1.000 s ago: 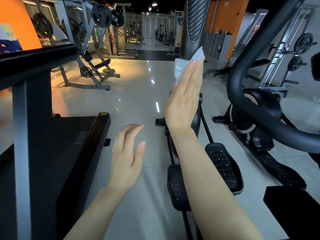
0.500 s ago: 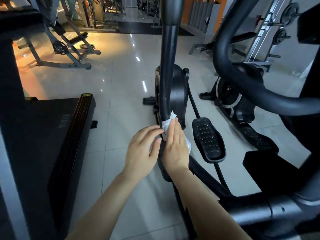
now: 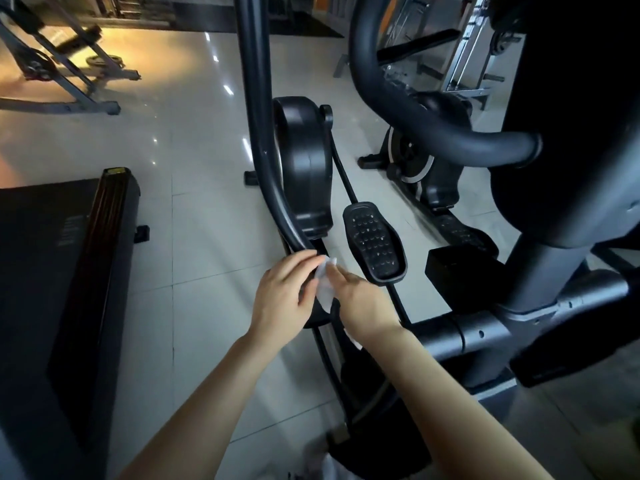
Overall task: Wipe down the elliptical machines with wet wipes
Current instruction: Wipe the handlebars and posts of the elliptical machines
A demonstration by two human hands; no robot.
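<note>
A black elliptical machine stands in front of me; its long swing arm (image 3: 258, 133) curves down from the top to a low joint. There a white wet wipe (image 3: 325, 289) sits between my two hands. My right hand (image 3: 363, 303) holds the wipe with curled fingers. My left hand (image 3: 285, 294) curls against the wipe and the bottom of the arm from the left. The left pedal is mostly hidden under my hands. The studded right pedal (image 3: 374, 242) lies just to the right of them, and the flywheel housing (image 3: 304, 164) rises behind.
A black treadmill deck (image 3: 65, 271) fills the left side. A second elliptical (image 3: 426, 161) stands at the right rear. A thick curved handlebar (image 3: 415, 126) and the dark console post (image 3: 554, 258) crowd the right. Weight racks (image 3: 62, 71) stand far left on the glossy tiled floor (image 3: 194, 168).
My right hand has slid the wipe from high on the swing arm down to its bottom end. My left hand has come in to join it. The view has tilted downward.
</note>
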